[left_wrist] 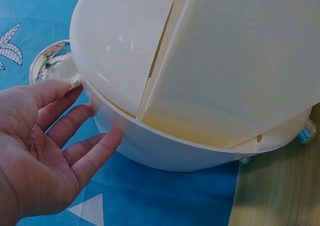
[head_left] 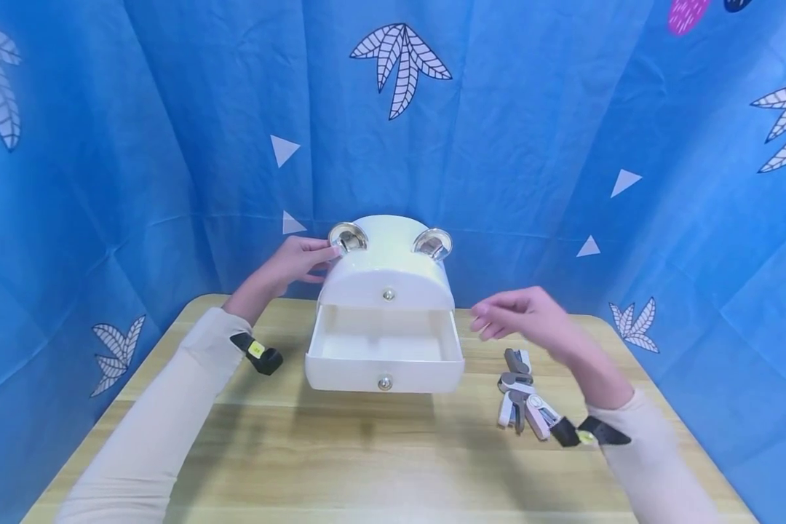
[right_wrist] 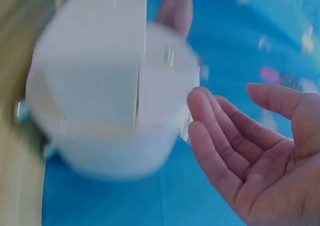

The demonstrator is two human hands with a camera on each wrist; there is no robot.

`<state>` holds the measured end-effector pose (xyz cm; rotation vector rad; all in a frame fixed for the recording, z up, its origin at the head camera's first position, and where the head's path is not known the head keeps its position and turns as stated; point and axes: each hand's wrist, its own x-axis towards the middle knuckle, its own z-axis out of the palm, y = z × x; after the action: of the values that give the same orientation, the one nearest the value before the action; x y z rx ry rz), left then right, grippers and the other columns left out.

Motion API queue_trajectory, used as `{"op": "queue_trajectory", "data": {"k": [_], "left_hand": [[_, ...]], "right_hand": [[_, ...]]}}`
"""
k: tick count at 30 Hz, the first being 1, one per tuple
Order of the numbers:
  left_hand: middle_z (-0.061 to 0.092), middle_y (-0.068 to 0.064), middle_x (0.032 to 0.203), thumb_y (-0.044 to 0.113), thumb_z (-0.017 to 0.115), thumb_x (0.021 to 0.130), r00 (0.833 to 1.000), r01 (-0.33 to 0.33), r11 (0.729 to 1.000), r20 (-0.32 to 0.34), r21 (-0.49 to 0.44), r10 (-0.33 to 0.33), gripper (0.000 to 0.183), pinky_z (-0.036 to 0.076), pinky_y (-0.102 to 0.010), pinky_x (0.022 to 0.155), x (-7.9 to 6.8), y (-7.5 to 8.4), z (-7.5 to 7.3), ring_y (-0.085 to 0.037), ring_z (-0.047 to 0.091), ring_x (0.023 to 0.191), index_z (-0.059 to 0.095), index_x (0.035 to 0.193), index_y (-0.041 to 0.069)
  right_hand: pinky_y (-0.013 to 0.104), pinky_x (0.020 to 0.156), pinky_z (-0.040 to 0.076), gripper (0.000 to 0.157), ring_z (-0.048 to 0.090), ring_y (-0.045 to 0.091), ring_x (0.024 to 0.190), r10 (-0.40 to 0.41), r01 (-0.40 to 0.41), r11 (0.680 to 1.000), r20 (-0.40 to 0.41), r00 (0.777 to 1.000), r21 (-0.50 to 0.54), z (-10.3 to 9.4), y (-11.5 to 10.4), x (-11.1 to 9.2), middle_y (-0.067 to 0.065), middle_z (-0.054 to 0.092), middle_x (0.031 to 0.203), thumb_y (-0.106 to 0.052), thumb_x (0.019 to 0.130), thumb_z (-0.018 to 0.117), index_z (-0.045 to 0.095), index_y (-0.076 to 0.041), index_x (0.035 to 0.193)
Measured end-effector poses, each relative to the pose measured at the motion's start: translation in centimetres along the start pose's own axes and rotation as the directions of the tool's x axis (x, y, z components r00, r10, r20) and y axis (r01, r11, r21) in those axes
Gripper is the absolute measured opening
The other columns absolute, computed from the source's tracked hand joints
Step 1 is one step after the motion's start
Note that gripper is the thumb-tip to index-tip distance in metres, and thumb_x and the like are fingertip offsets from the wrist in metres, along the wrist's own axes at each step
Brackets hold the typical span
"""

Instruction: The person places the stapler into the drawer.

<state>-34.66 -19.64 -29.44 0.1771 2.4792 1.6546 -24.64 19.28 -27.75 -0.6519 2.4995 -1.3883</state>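
Note:
A white drawer box with a rounded top and two shiny ear-shaped pieces stands at the back of the table. Its lower drawer is pulled out, with bare white floor inside; the upper one is closed. At the left ear, my left hand pinches the rim between thumb and index finger. The other fingers of that hand reach along the box's curved side. My right hand is in the air right of the drawer, palm turned toward the box, fingers loosely bent and holding nothing.
Several small staplers in grey, white and pink lie in a cluster on the wooden table, below my right hand. A blue patterned curtain hangs behind and along both sides of the table.

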Motion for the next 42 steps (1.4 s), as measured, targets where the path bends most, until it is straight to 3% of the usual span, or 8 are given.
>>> {"op": "queue_trajectory", "data": {"k": [8,15,21,28,33,35,39,42], "left_hand": [[0.048,-0.010,0.140,0.040,0.059,0.091,1.000,0.007,1.000,-0.007,0.000,-0.007,0.047,0.052,-0.045,0.091,-0.2,0.1,0.0,-0.032,0.048,0.127,0.058,0.128,0.010],[0.048,-0.012,0.139,0.040,0.059,0.091,1.000,-0.005,1.000,0.008,0.011,0.005,0.049,0.051,-0.046,0.092,-0.3,-0.1,0.1,-0.033,0.048,0.127,0.057,0.129,0.008],[0.048,-0.012,0.139,0.039,0.059,0.091,1.000,-0.008,1.000,0.005,0.008,0.008,0.049,0.051,-0.046,0.093,0.0,-0.2,0.1,-0.033,0.047,0.127,0.057,0.129,0.009],[0.049,-0.012,0.138,0.038,0.059,0.091,1.000,-0.008,1.000,-0.003,-0.001,0.008,0.048,0.050,-0.047,0.093,-0.2,0.0,0.2,-0.033,0.048,0.127,0.056,0.130,0.009],[0.049,-0.012,0.138,0.038,0.059,0.092,1.000,-0.009,1.000,-0.002,-0.003,0.009,0.048,0.051,-0.047,0.093,-0.4,0.1,0.2,-0.033,0.048,0.127,0.056,0.130,0.009],[0.050,-0.012,0.138,0.037,0.059,0.092,1.000,-0.013,1.000,-0.002,-0.006,0.013,0.048,0.051,-0.046,0.092,-0.5,0.1,0.3,-0.033,0.048,0.126,0.056,0.130,0.008],[0.051,-0.012,0.137,0.037,0.059,0.092,1.000,-0.025,1.000,-0.006,-0.005,0.024,0.046,0.052,-0.046,0.092,-0.5,0.1,0.3,-0.033,0.049,0.125,0.057,0.129,0.008],[0.052,-0.012,0.136,0.037,0.059,0.092,1.000,-0.027,1.000,-0.010,0.000,0.027,0.046,0.052,-0.046,0.092,-0.5,0.0,0.3,-0.033,0.050,0.125,0.057,0.128,0.008]], "right_hand": [[0.036,0.078,0.058,0.044,0.068,0.029,0.090,0.307,-0.317,0.924,-0.078,0.948,-0.216,-4.4,6.6,2.2,0.018,0.069,0.101,-0.034,0.092,0.059,0.062,0.003,0.116],[0.038,0.073,0.058,0.038,0.069,0.026,0.080,0.480,-0.482,0.816,-0.092,0.873,-0.317,-4.1,12.2,2.7,0.020,0.070,0.093,-0.029,0.088,0.065,0.066,0.005,0.105],[0.031,0.057,0.054,0.034,0.057,0.014,0.057,0.556,-0.550,0.686,-0.144,0.819,-0.477,-3.2,14.8,3.2,0.005,0.062,0.062,-0.035,0.082,0.071,0.064,-0.004,0.068],[0.021,0.042,0.028,0.039,0.036,0.009,0.042,0.514,-0.522,0.630,-0.196,0.835,-0.575,-1.8,15.6,3.2,-0.004,0.043,0.044,-0.032,0.075,0.075,0.050,-0.014,0.051],[0.022,0.043,0.026,0.050,0.034,0.008,0.044,0.477,-0.504,0.608,-0.224,0.850,-0.614,-1.2,15.5,3.2,-0.007,0.036,0.042,-0.033,0.073,0.078,0.039,-0.020,0.045],[0.022,0.043,0.025,0.051,0.031,0.009,0.046,0.459,-0.494,0.624,-0.227,0.859,-0.605,-1.1,15.8,3.3,-0.007,0.032,0.045,-0.031,0.072,0.079,0.037,-0.019,0.047],[0.025,0.046,0.036,0.029,0.042,0.012,0.055,0.390,-0.445,0.679,-0.227,0.892,-0.583,-0.7,16.4,3.4,0.000,0.053,0.065,-0.025,0.069,0.081,0.060,-0.006,0.071],[0.033,0.057,0.049,0.044,0.057,0.020,0.072,0.351,-0.408,0.706,-0.215,0.911,-0.578,-0.5,16.8,3.5,0.013,0.065,0.094,-0.021,0.068,0.082,0.064,0.002,0.101]]}}
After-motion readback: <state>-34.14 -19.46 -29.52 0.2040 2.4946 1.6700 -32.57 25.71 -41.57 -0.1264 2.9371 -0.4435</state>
